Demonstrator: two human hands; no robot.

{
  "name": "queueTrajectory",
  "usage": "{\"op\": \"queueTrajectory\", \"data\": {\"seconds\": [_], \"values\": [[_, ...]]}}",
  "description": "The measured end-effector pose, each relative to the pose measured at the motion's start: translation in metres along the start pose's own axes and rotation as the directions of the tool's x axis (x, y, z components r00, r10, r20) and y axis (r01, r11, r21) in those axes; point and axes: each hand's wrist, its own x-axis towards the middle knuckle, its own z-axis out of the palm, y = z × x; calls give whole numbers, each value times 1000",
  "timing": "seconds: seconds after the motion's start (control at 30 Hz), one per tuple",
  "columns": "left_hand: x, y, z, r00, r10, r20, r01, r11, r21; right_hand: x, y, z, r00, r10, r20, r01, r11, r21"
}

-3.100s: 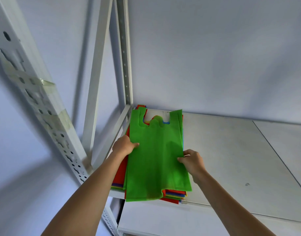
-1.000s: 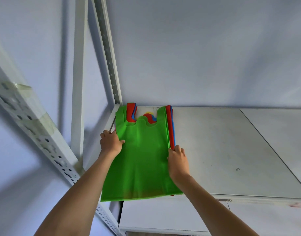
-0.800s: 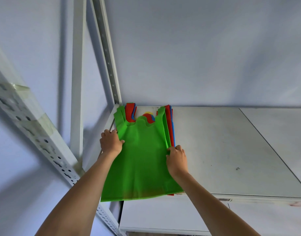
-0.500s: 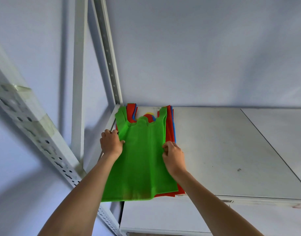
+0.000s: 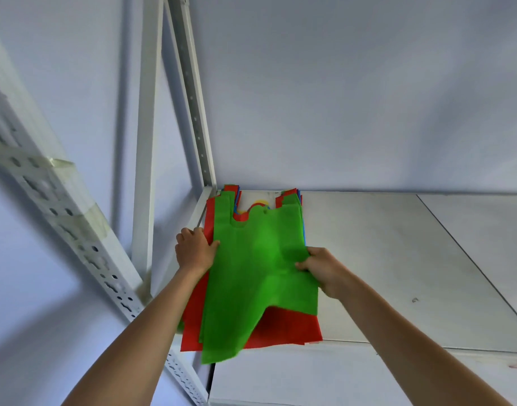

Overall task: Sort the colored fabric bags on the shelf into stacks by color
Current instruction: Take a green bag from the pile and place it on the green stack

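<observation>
— So how far along does the sorting look?

— Barely begun, by the look of it. One mixed pile [image 5: 280, 326] sits at the left end of the shelf [image 5: 398, 259], against the back corner by the upright post [image 5: 193, 112], with red, blue and yellow edges showing under a green bag [image 5: 251, 273] on top.

— And the hands?

— The right hand [image 5: 321, 268] pinches the green bag's right edge, fingers curled into the cloth, which buckles and lifts off the red bag [image 5: 283, 329] beneath. The left hand [image 5: 194, 250] curls around the pile's left edge, thumb on the green bag.

— Any separate stacks yet?

— None visible; no stack lies on the shelf to the right of the pile. Probably the green bag becomes the first one set aside, and every other colour is left to do
</observation>
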Motion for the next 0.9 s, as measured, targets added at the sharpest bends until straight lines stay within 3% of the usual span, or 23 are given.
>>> {"op": "queueTrajectory", "data": {"seconds": [0.07,0.1,0.17,0.2,0.27,0.3,0.33,0.43,0.53,0.63,0.73,0.9], "values": [[-2,4,-9,999,23,23,-21,997,-71,-10,-10,-14,987,39,156,-87,946,311],[-5,6,-14,997,22,79,-15,996,-93,-12,-14,-21,984,38,172,-103,917,384],[-11,8,-22,951,-11,310,76,977,-197,-16,-22,-33,983,38,177,-125,850,511],[-15,8,-23,875,-15,484,179,939,-295,-20,-24,-37,982,37,187,-137,819,557],[-22,8,-22,639,73,766,443,778,-444,-23,-23,-42,976,35,216,-160,788,594],[-24,9,-19,572,136,809,534,687,-493,-26,-22,-43,971,26,237,-162,800,578],[-25,11,-16,558,186,809,592,594,-545,-28,-20,-44,967,16,254,-154,831,534],[-28,21,-6,649,146,747,649,406,-643,-34,-8,-53,958,8,288,-108,937,333],[-22,26,4,636,126,761,690,348,-635,-40,11,-69,952,51,302,-135,954,267],[-19,38,14,654,83,752,666,408,-625,-42,29,-88,928,89,362,-187,951,246],[-21,65,14,761,60,646,513,554,-656,-42,41,-108,910,127,394,-214,959,184],[-2,138,4,848,109,519,373,574,-729,-34,33,-169,919,135,369,-237,940,247]]}}
